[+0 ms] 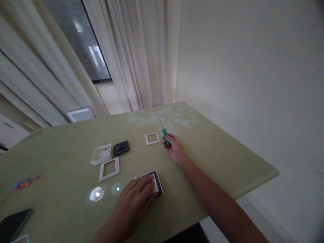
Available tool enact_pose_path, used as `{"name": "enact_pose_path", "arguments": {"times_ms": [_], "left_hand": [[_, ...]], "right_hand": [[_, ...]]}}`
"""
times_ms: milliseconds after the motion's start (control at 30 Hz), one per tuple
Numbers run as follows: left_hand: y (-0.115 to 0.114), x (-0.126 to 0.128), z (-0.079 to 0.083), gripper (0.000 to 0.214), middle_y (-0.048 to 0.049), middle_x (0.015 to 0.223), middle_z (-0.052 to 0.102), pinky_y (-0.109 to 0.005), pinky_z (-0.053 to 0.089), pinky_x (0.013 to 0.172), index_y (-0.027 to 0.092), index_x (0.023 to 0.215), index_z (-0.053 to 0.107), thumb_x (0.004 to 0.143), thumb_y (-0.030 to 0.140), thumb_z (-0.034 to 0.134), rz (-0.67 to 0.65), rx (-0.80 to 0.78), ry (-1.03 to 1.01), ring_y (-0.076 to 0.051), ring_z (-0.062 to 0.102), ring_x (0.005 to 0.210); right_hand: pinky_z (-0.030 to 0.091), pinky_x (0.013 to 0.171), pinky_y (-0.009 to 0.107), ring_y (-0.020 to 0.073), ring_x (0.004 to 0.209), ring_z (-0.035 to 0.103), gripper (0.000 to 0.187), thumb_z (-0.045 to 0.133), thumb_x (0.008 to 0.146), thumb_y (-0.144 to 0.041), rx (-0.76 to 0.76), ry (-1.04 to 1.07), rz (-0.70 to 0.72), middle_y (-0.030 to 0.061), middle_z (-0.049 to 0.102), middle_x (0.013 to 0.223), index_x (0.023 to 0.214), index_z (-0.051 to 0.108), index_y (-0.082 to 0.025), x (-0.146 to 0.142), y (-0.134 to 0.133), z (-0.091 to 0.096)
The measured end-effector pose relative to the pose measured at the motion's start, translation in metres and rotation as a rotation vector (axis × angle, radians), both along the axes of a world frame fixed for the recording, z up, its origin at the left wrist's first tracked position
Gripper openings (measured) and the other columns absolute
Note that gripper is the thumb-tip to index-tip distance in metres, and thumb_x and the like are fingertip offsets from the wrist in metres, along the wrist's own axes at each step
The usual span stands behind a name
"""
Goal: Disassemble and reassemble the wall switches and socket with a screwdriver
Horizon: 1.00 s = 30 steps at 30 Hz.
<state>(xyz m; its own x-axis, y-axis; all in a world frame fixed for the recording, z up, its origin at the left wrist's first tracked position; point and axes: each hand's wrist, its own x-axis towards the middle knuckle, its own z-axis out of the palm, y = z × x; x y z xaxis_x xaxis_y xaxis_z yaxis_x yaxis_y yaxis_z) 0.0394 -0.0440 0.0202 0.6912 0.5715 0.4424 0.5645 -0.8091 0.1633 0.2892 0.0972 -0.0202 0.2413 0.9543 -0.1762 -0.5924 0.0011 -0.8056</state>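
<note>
My right hand [177, 150] is closed around the green handle of a screwdriver [165, 133], its thin shaft pointing up and away over the table. Nearer to me, my left hand [136, 197] grips a wall switch [158, 184] with a white centre and a dark surround; the fingers lie across it and hide its left part. Just left of the screwdriver, a small white square frame [147, 140] lies flat.
A white mounting box [95, 158], a black module [121, 147] and a larger white frame [101, 172] lie close together at centre left. Small colourful items [24, 183] sit farther left. A dark flat object [14, 222] is at lower left. The table edge [255, 189] runs along the right.
</note>
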Motion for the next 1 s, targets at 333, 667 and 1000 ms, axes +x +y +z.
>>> {"name": "enact_pose_path", "arguments": {"times_ms": [333,667,1000], "left_hand": [[-0.003,0.005,0.007,0.033,-0.0137,0.135,0.079,-0.048,0.069,0.089,0.021,0.131,0.070,0.105,0.012,0.052,-0.008,0.129,0.160,-0.033,0.081,0.112],[-0.004,-0.002,0.005,0.035,-0.0156,0.137,0.077,-0.048,0.064,0.098,0.018,0.142,0.067,0.109,0.027,0.059,-0.046,0.092,0.106,-0.033,0.077,0.117],[0.154,0.025,0.008,0.036,-0.0171,0.142,0.073,-0.046,0.049,0.119,0.017,0.133,0.072,0.107,0.037,0.057,0.127,-0.347,0.020,-0.031,0.068,0.135]], "right_hand": [[0.066,0.085,0.039,0.0214,0.100,0.073,0.033,0.071,0.105,-0.036,-0.032,-0.003,0.012,0.0086,0.071,0.125,0.132,0.067,-0.017,-0.001,0.000,0.000],[0.066,0.083,0.038,0.0205,0.098,0.073,0.032,0.071,0.105,-0.036,-0.027,0.035,0.019,0.0082,0.072,0.123,0.131,0.067,-0.017,-0.007,-0.003,0.007],[0.055,0.056,0.021,0.0112,0.066,0.068,0.020,0.078,0.099,-0.030,-0.024,0.078,-0.054,0.0010,0.076,0.094,0.111,0.068,-0.017,-0.002,-0.003,0.010]]}}
